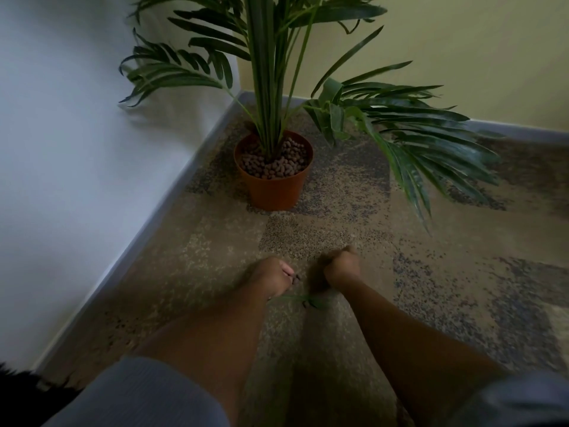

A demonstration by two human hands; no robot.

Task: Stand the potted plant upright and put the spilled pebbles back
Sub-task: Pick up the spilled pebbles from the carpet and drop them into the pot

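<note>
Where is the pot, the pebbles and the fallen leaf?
pot (pixel 275 189), head view, front wall.
pebbles (pixel 283 163), head view, heap inside the pot.
leaf (pixel 303 299), head view, middle, on the carpet.

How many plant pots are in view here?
1. The round terracotta-coloured plastic pot stands upright on the carpet near the room corner, filled with brown pebbles, beyond both hands.
</note>
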